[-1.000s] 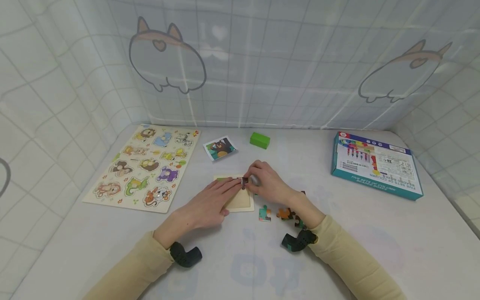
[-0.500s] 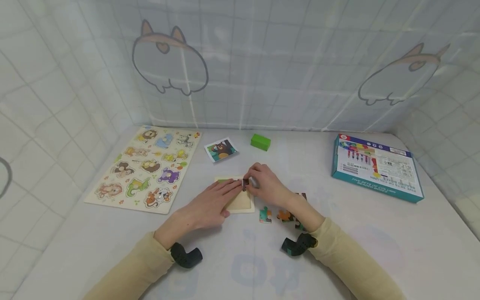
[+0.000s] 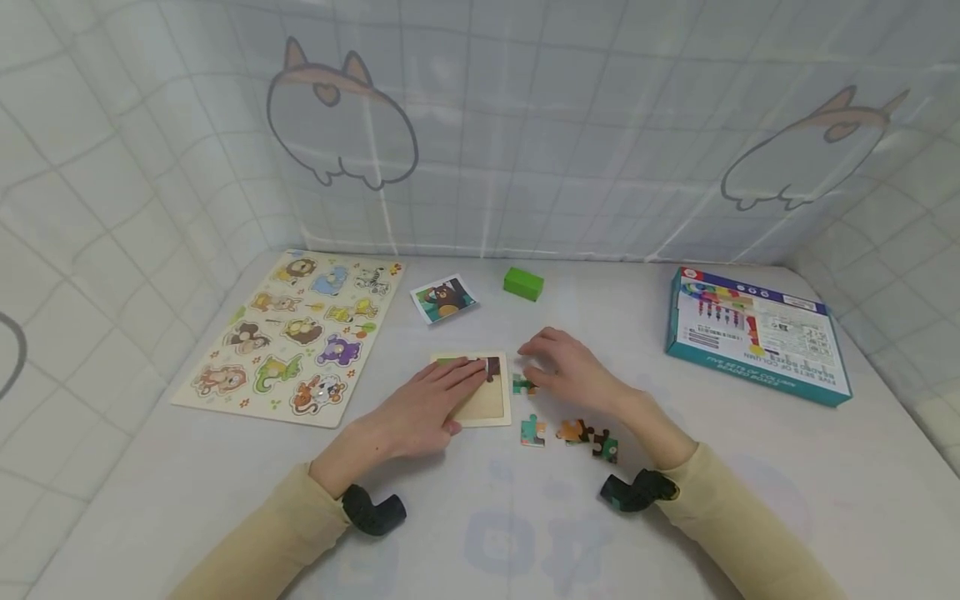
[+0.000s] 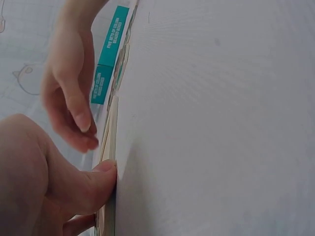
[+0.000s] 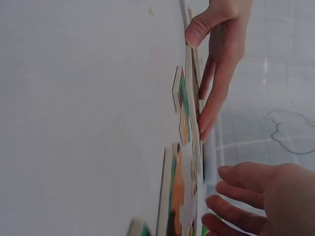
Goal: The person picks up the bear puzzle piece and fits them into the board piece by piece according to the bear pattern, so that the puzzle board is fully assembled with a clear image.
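Pale wood made up the tray (image 3: 487,407), which lay flat near the middle of the surface (image 3: 450,508) as I watched from my station. Across its left side I had the left hand (image 3: 416,408), fingers straight, thumb against the near edge; that grip was uncurled, and I judged it was steadying the tray rather than lifting it. Just off the tray's right edge hovered the right hand (image 3: 566,371), its grip parted and holding nothing I could see. Its fingertips were over a green piece (image 3: 518,387); whether they touched it I could not tell. I took the loose pieces to be on that side for easy reach: a teal piece (image 3: 532,432) by the near right corner, then an orange piece (image 3: 573,430) and a dark piece (image 3: 604,447) farther right.

Inside the tray, a brown piece (image 3: 492,367) sat in the far right corner; some green showed along the far edge, partly covered by fingers. Toward the surface's left edge, the board (image 3: 275,343) carried animal shapes. Near the far right corner, the box (image 3: 757,333) looked closed, its contents hidden from me.
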The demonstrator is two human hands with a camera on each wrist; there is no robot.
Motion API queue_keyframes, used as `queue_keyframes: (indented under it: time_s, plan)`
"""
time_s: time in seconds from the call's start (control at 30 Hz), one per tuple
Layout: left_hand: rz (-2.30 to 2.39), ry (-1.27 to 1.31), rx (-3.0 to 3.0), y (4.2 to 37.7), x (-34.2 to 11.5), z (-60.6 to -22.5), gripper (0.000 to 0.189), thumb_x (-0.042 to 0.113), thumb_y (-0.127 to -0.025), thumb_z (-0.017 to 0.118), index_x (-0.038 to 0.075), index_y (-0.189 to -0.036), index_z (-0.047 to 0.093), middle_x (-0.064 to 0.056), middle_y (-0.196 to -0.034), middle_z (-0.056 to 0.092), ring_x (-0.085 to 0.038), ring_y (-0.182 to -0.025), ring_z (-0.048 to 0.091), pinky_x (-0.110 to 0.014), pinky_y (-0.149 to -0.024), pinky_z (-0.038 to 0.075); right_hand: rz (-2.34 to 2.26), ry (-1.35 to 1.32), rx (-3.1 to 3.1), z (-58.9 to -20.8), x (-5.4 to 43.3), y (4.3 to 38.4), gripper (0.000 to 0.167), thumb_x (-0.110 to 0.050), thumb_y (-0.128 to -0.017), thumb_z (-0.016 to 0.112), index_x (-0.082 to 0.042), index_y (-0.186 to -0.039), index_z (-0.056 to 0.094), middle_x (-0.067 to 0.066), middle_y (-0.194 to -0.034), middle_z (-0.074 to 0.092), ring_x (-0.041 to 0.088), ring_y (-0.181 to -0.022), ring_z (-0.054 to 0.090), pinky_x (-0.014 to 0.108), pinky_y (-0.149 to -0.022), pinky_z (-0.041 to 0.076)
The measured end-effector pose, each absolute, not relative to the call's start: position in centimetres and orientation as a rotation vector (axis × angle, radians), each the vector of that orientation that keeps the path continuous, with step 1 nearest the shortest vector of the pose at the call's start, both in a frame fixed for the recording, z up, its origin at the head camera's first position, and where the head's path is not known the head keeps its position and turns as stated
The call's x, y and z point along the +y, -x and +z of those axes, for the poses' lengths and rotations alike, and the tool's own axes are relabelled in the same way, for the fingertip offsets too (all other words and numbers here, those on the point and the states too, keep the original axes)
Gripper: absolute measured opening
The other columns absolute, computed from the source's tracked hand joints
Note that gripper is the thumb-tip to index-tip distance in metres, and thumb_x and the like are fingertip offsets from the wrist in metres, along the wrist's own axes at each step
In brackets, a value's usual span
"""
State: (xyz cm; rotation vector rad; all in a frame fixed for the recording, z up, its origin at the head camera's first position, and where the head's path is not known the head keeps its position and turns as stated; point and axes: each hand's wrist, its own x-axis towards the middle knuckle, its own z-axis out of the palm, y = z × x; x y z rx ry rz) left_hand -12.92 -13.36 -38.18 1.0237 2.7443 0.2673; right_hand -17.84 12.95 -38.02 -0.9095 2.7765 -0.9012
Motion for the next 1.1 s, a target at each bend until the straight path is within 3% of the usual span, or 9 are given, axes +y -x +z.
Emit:
queue_keyframes:
  time_s: [0.47,1.1]
  plan:
    - [0.297,-0.997,2.757,12.9,-13.5,-38.4,0.072,0.018,-0.095,0.059,0.009,-0.159,0.026,-0.006,-0.166,0.025,-0.028,-0.154,0.016,-0.047,-0.126,0.016,-0.89,0.946,2.758,-38.5,14.3,17.5,0.031,-0.026,-0.089,0.077,-0.008,-0.113,0.07,0.003,-0.117,0.062,0.022,-0.108,0.054,0.039,-0.092,0.051]
    - [0.39,-0.964,2.794,12.5,-13.8,-38.7,0.07,0.019,-0.095,0.062,0.01,-0.157,0.032,-0.006,-0.168,0.017,-0.029,-0.155,0.011,-0.046,-0.127,0.015,-0.932,1.014,2.774,-39.3,14.2,17.2,0.017,-0.021,-0.09,0.077,-0.011,-0.101,0.069,0.004,-0.113,0.059,0.023,-0.109,0.052,0.041,-0.091,0.049]
